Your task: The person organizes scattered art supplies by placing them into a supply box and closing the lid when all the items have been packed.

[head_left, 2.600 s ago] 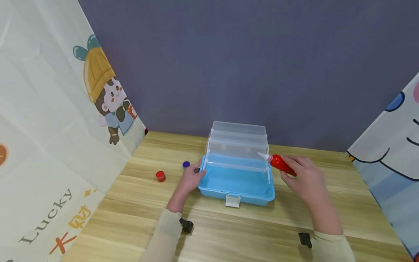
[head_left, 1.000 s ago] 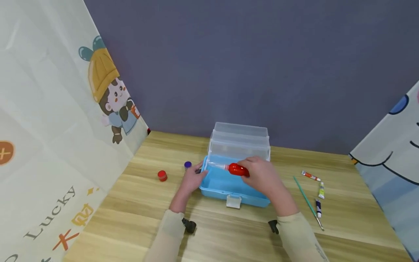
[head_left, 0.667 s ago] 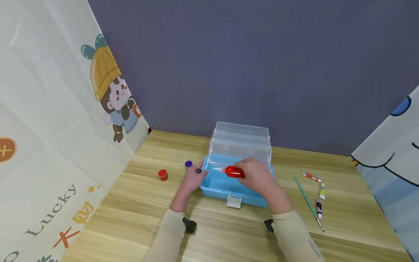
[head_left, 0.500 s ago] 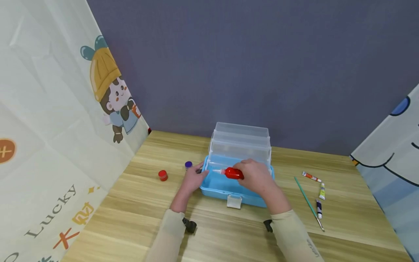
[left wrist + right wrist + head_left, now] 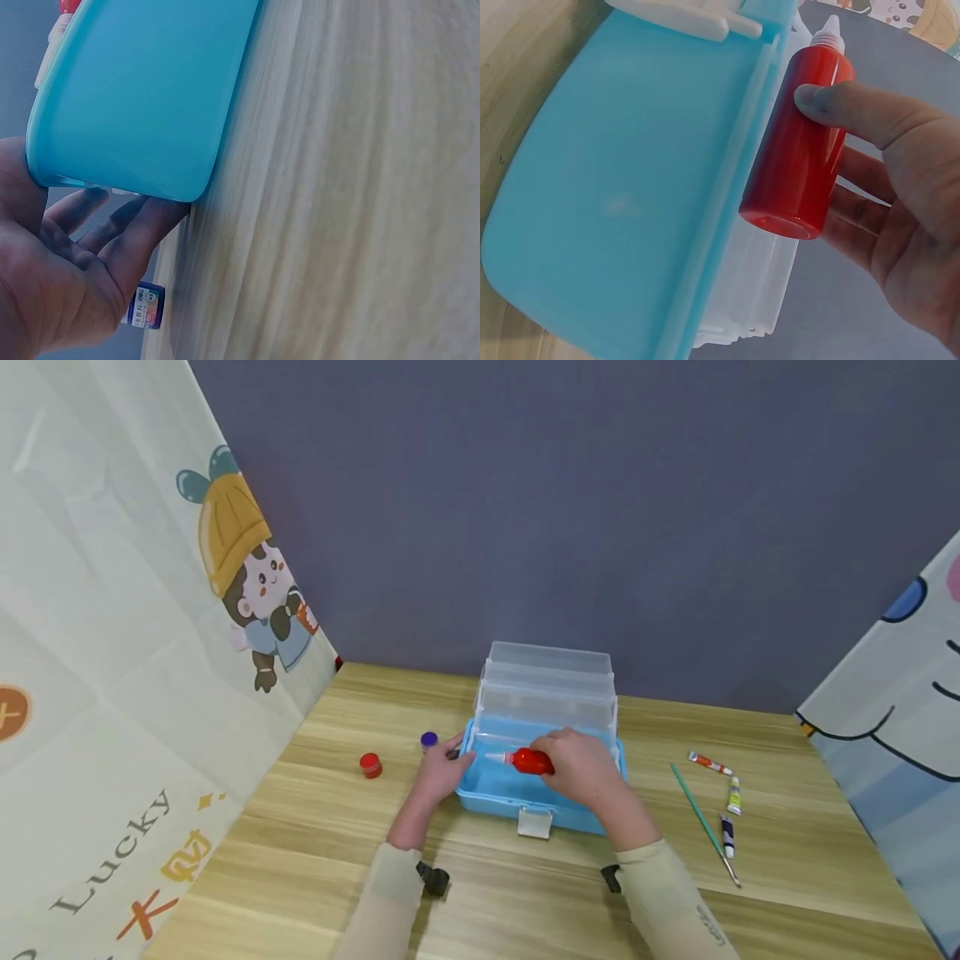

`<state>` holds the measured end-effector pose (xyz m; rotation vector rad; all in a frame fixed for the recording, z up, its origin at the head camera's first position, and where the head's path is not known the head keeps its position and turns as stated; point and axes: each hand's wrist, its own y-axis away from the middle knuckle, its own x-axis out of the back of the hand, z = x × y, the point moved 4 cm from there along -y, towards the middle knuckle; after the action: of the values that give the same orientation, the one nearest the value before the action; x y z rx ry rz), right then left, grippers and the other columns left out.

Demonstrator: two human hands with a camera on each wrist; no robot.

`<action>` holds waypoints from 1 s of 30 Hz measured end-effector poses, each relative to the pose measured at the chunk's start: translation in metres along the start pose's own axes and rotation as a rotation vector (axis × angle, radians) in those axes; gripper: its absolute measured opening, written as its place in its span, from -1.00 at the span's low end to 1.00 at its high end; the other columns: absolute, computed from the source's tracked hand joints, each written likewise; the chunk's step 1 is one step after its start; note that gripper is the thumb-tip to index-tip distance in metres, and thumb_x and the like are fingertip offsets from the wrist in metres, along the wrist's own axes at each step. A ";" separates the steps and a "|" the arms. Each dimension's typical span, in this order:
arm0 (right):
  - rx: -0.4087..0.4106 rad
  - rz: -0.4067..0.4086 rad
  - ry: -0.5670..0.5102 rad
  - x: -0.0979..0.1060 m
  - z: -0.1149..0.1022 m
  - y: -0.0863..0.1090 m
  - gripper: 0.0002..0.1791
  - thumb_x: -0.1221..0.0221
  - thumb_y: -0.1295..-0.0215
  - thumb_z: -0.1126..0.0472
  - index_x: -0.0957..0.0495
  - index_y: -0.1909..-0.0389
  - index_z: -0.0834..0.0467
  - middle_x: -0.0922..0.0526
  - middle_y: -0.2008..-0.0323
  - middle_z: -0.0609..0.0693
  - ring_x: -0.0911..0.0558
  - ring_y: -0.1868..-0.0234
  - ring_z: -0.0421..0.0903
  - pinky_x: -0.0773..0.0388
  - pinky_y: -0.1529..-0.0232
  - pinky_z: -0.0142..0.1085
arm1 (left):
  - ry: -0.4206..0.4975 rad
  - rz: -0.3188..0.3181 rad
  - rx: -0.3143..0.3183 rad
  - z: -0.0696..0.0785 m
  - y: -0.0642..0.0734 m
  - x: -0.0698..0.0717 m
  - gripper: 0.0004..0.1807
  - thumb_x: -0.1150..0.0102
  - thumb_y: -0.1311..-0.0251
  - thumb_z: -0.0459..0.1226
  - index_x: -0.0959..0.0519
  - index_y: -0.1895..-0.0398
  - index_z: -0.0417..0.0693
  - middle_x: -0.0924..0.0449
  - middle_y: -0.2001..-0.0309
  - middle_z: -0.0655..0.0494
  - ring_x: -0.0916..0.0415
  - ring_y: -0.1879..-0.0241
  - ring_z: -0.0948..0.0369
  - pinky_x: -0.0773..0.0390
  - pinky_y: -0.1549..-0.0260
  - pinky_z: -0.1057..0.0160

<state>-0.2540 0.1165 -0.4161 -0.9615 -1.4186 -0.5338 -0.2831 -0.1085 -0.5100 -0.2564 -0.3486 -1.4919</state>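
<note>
In the head view, my right hand (image 5: 581, 768) holds a red squeeze bottle (image 5: 531, 762) with a white pointed nozzle, over the inside of the light blue storage box (image 5: 487, 800). The bottle lies nearly level, nozzle to the left. The right wrist view shows the thumb pressed on the bottle (image 5: 799, 142) and the fingers behind it. My left hand (image 5: 441, 772) grips the box's left side; in the left wrist view, the thumb is at the rim and the fingers touch the wall (image 5: 142, 97). The box's lid and clear tiered trays (image 5: 551, 681) stand raised at the back.
Left of the box are a red-lidded jar (image 5: 371, 766) and a purple-lidded jar (image 5: 429, 740), partly hidden by my left hand. To the right lie a green paintbrush (image 5: 697, 806) and small paint tubes in orange (image 5: 709, 763), yellow (image 5: 735, 795) and dark purple (image 5: 727, 835).
My right hand has carried the red squeeze bottle leftward from beside the box to over its inside, then slightly lower. The brush and tubes that the arm covered now show. My left hand stays put.
</note>
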 end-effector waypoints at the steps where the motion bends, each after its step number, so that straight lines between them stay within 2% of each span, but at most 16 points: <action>1: -0.001 0.001 0.000 -0.001 0.000 0.000 -0.64 -0.47 0.09 0.27 -0.70 0.18 0.03 -0.68 0.30 -0.10 -0.56 0.34 -0.09 -0.62 0.37 -0.16 | -0.004 -0.001 -0.002 0.000 0.000 0.000 -0.46 -0.24 -0.27 -0.13 -0.45 -0.32 0.09 -0.43 -0.23 -0.25 -0.42 -0.18 -0.11 -0.53 -0.03 -0.04; 8: -0.030 -0.011 -0.034 0.000 0.002 0.003 -0.58 -0.49 0.03 0.20 -0.68 0.07 0.07 -0.69 0.18 -0.04 -0.60 0.23 -0.04 -0.65 0.31 -0.16 | -0.017 -0.005 0.006 -0.001 0.001 0.000 -0.46 -0.24 -0.26 -0.12 -0.45 -0.32 0.10 -0.42 -0.24 -0.26 -0.43 -0.17 -0.13 -0.56 0.01 -0.04; 12: -0.058 0.038 -0.053 0.008 0.006 0.006 -0.56 -0.48 0.00 0.19 -0.66 0.03 0.08 -0.67 0.11 0.00 -0.62 0.11 0.01 -0.65 0.25 -0.12 | -0.017 -0.001 0.006 0.000 0.001 0.000 -0.46 -0.24 -0.26 -0.14 -0.45 -0.32 0.08 -0.42 -0.23 -0.27 -0.45 -0.15 -0.11 -0.58 0.04 -0.02; 15: -0.064 0.071 -0.049 0.011 0.010 0.009 -0.59 -0.47 0.00 0.20 -0.67 0.06 0.07 -0.67 0.12 -0.01 -0.63 0.12 0.00 -0.65 0.24 -0.11 | -0.021 0.000 0.004 0.001 0.001 0.000 -0.46 -0.24 -0.27 -0.14 -0.45 -0.32 0.06 -0.42 -0.24 -0.27 -0.44 -0.16 -0.11 -0.57 0.02 -0.03; 24: -0.072 0.090 -0.099 0.009 0.022 0.019 -0.66 -0.44 -0.06 0.21 -0.68 0.10 0.12 -0.69 0.19 0.00 -0.64 0.20 -0.04 -0.64 0.31 -0.15 | -0.056 0.017 0.009 0.001 0.002 -0.002 -0.46 -0.23 -0.27 -0.10 -0.45 -0.31 0.05 -0.44 -0.22 -0.26 -0.46 -0.14 -0.10 -0.56 0.01 -0.03; 27: -0.091 0.083 -0.112 0.009 0.027 0.022 -0.67 -0.42 -0.08 0.21 -0.68 0.10 0.13 -0.70 0.19 0.01 -0.65 0.21 -0.04 -0.64 0.29 -0.14 | -0.089 0.047 -0.004 0.002 0.002 -0.003 -0.48 -0.23 -0.27 -0.10 -0.47 -0.30 0.07 -0.51 -0.15 -0.24 -0.54 -0.04 -0.06 -0.60 0.10 -0.01; 30: -0.125 0.077 -0.110 0.009 0.033 0.025 -0.68 -0.41 -0.11 0.19 -0.68 0.09 0.11 -0.70 0.17 0.00 -0.65 0.22 -0.05 -0.64 0.28 -0.13 | -0.121 0.082 -0.017 0.002 0.002 -0.005 -0.50 -0.22 -0.26 -0.09 -0.49 -0.28 0.08 -0.60 -0.04 -0.19 -0.59 0.13 0.03 -0.63 0.27 0.08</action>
<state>-0.2516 0.1584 -0.4168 -1.1559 -1.4529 -0.5238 -0.2818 -0.1031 -0.5101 -0.3711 -0.4179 -1.4023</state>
